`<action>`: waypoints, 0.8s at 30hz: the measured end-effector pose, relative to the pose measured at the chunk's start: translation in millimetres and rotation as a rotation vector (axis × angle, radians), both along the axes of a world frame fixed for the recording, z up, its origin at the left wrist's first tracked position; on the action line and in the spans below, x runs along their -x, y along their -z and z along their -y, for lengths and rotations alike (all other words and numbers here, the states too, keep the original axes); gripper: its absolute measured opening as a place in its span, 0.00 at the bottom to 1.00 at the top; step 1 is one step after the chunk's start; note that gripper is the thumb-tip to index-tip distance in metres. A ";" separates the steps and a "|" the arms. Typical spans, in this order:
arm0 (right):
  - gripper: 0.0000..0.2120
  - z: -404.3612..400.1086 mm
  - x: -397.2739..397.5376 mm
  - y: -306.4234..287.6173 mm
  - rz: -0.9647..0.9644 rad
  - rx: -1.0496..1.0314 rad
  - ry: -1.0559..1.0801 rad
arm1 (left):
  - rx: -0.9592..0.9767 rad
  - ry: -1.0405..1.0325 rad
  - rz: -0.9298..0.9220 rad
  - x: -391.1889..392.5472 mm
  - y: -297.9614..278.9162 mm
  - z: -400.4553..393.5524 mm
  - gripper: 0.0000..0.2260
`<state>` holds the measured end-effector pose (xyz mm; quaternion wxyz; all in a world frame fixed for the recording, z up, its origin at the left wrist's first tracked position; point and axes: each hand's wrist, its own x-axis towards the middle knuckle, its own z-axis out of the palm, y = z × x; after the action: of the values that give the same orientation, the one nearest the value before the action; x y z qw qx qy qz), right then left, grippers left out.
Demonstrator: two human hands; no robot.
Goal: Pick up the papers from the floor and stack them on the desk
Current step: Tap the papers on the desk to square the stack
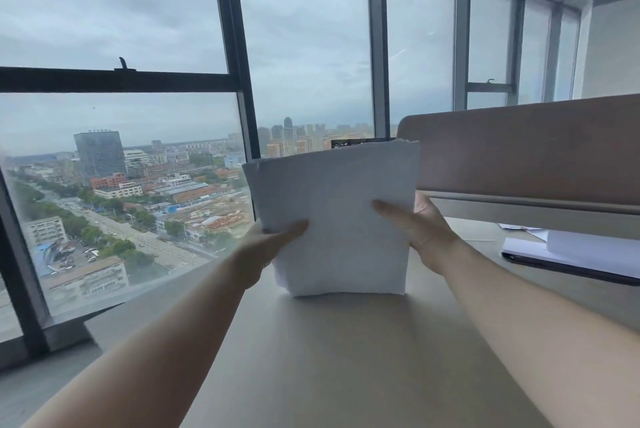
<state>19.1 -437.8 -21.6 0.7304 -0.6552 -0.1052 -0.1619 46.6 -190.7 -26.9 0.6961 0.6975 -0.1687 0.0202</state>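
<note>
At the centre of the frame a person holds a stack of white papers (334,216) upright, its bottom edge resting on the pale desk (346,358) that fills the lower half of the picture. The left hand (268,247) grips the stack's lower left edge, thumb across the front sheet and the other fingers hidden behind, so it is clamped on the papers. The right hand (420,230) grips the right edge the same way, thumb pressed flat on the front and the rest of the fingers wrapped behind. Both bare forearms run up from the lower corners of the frame to the stack. The top edges of the sheets sit slightly uneven, the left side lower than the right. Behind the stack, to the right of centre, a brown desk divider (519,147) stands along the far edge of the desk. At the right edge of the frame, 1 dark flat device (568,268) lies on the desk with white sheets (588,249) on top of it, well apart from the held stack. The upper left and centre of the frame show large windows (138,12) with dark frames, looking out on a city (121,202) under grey cloud.
</note>
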 end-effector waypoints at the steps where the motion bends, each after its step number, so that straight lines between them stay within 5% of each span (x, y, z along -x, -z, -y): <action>1: 0.26 -3.7 -1.9 3.8 0.004 0.011 0.001 | 0.012 0.009 0.000 -1.3 4.5 2.9 0.11; 3: 0.25 -14.8 -4.4 1.0 0.013 -0.016 0.006 | 0.101 -0.009 0.011 -4.2 1.9 8.9 0.21; 10: 0.20 -31.6 -14.6 -24.2 0.064 -0.048 0.115 | 0.224 -0.110 0.071 -21.9 -29.0 10.2 0.11; 15: 0.20 -18.5 -22.0 14.6 -0.089 0.073 0.141 | 0.044 -0.057 -0.044 -25.9 12.1 7.5 0.08; 19: 0.11 -18.0 -28.4 34.6 -0.223 0.174 0.164 | -0.084 -0.096 -0.234 -27.9 45.4 12.6 0.15; 22: 0.13 -19.4 -31.6 36.4 -0.230 0.204 0.184 | -0.132 -0.143 -0.214 -29.3 54.9 14.1 0.12; 24: 0.12 -20.4 -32.8 36.4 -0.209 0.215 0.223 | -0.199 -0.202 -0.151 -38.0 61.8 13.5 0.19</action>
<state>51.9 -417.4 -58.0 0.6406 -0.7504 0.0276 -0.1606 84.6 -204.2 -88.7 0.6286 0.7761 -0.0461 0.0208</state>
